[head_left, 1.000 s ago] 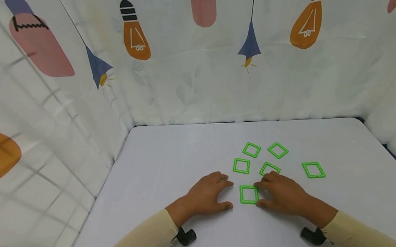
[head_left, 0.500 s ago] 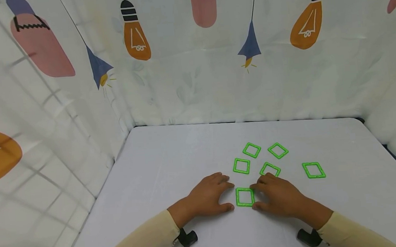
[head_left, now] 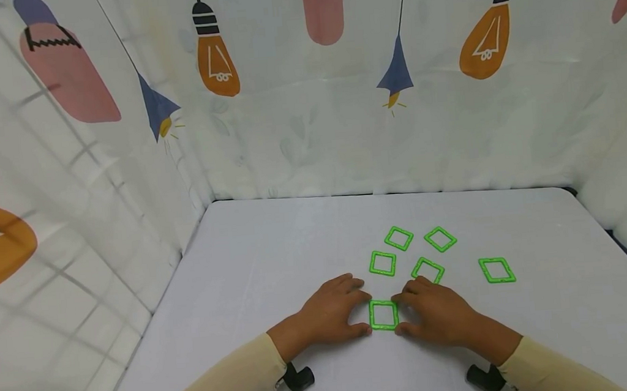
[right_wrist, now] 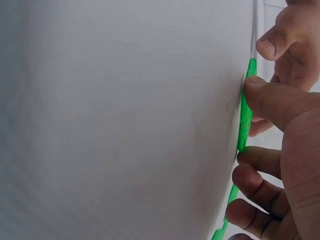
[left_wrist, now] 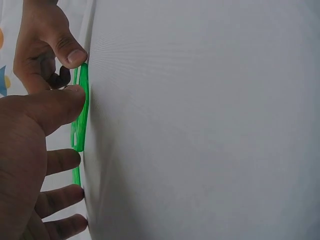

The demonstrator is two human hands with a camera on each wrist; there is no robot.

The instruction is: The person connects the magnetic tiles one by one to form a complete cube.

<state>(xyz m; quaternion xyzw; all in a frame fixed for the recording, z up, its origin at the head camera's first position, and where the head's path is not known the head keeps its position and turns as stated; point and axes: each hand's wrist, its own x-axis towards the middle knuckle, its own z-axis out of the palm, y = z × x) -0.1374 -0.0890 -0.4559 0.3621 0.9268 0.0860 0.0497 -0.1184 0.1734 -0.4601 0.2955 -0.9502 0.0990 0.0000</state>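
Flat on the table lies a bright green square frame (head_left: 385,329), between both hands. My right hand (head_left: 439,312) holds its right side, thumb at the near corner and index finger at the far corner. At the left side, my left hand (head_left: 328,311) has its thumb and index finger on the near and far corners. The left wrist view shows the left thumb against the green frame (left_wrist: 81,132), other fingers spread. In the right wrist view the right thumb presses on the edge of the green frame (right_wrist: 245,122).
Beyond the hands lie several more green frames: one square (head_left: 383,274) nearest the left hand, another (head_left: 399,249) behind it, a tilted one (head_left: 441,248), and one (head_left: 428,260) partly behind the right hand. A diamond-shaped frame (head_left: 498,280) sits apart at right on the white table (head_left: 273,241).
My right hand has slid the square frame left and slightly nearer, up to the left hand's fingertips. The left hand has barely moved. The other frames stay where they were.
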